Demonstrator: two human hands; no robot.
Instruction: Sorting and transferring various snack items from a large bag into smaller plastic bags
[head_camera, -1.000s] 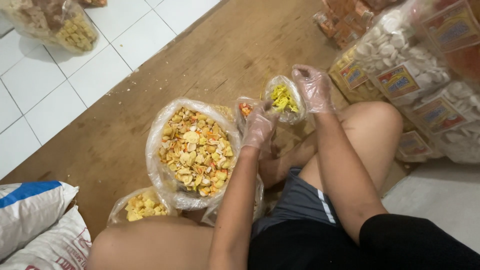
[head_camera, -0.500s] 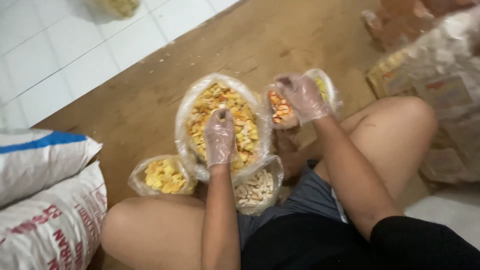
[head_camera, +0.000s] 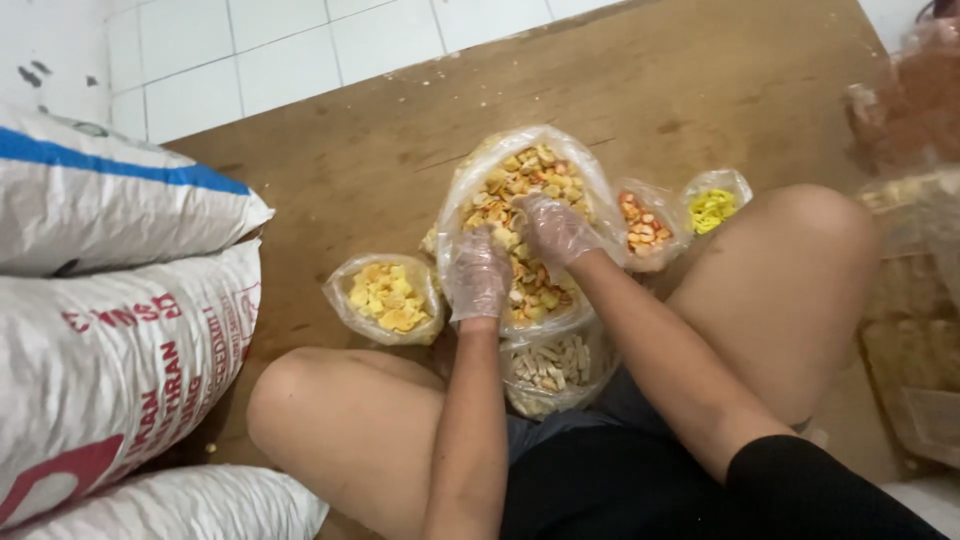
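I sit on a brown floor board with both hands in thin clear plastic gloves. My left hand (head_camera: 478, 274) and my right hand (head_camera: 555, 232) both reach into a large clear bag of mixed yellow and orange crackers (head_camera: 520, 180) between my knees. Whether the fingers grip crackers is hidden. Around it stand smaller open bags: yellow chips (head_camera: 385, 297) at left, pale stick crackers (head_camera: 548, 365) near my lap, orange pieces (head_camera: 640, 224) and bright yellow pieces (head_camera: 712, 208) at right.
White woven sacks (head_camera: 110, 330) with blue and red print are stacked at the left. Packed snack bags (head_camera: 915, 260) pile up at the right edge. White floor tiles (head_camera: 280, 60) lie beyond the brown board (head_camera: 360, 180).
My right hand has left the small bag of orange pieces and moved left into the large bag beside my left hand. The view has shifted left, showing more of the sacks.
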